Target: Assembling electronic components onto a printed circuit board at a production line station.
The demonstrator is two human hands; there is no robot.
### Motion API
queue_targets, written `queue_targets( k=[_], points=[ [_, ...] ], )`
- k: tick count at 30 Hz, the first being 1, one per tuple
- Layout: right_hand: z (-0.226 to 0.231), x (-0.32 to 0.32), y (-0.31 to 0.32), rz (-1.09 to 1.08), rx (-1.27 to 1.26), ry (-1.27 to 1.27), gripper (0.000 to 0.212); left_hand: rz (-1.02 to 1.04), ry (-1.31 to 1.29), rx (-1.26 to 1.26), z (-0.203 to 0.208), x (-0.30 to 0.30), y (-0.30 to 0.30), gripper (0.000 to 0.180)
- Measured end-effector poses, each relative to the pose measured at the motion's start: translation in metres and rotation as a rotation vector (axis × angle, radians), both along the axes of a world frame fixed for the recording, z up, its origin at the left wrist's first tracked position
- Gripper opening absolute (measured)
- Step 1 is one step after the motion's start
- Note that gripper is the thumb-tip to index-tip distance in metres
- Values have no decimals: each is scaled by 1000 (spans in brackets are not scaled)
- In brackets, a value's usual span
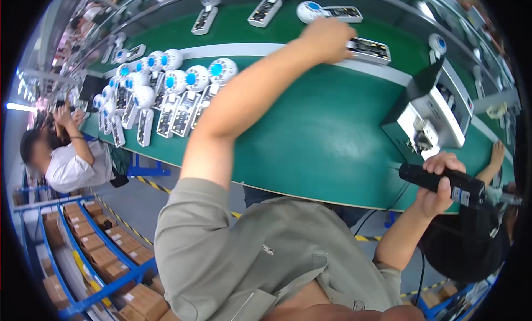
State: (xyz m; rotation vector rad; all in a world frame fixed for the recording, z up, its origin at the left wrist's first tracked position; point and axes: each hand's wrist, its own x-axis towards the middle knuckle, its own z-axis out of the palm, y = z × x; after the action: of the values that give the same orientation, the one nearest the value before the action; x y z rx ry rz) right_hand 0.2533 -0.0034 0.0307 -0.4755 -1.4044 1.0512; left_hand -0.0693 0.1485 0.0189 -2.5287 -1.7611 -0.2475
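Observation:
My left hand (328,39) reaches across the bench to the far strip. Its fingers are bent around the near end of a white handheld device with an exposed circuit board (370,50); the rest of that end is hidden under the hand. Just beyond lies a similar device (344,13), with a round white head and a blue centre. At the right, my right hand (438,182) is wrapped around a black electric screwdriver (414,175), its tip pointing left. A black-and-white box-shaped machine with an open front (410,121) stands just past the screwdriver.
Several white devices (185,113) lie grouped on the left of the green bench (310,132). More sit along the far green strip (238,36). A person (75,163) works at the left, and another person's arm (493,160) shows at the right. Cartons (102,254) fill a blue rack.

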Motion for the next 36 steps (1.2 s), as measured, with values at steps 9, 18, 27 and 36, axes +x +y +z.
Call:
queue_targets(
  k=[9, 18, 27, 36],
  points=[
    [-4, -3, -1, -81, -3, 16, 32, 268, -434, 291, -12, -48, 77, 50],
    [-3, -5, 4, -41, 2, -13, 33, 291, -110, 154, 26, -83, 78, 36],
    [-8, 5, 3, -27, 29, 47, 33, 285, -24, 460, -11, -63, 74, 37],
    [-3, -11, 2, -44, 58, 18, 33, -76, -9, 624, 21, 47, 72, 24]
  ],
)
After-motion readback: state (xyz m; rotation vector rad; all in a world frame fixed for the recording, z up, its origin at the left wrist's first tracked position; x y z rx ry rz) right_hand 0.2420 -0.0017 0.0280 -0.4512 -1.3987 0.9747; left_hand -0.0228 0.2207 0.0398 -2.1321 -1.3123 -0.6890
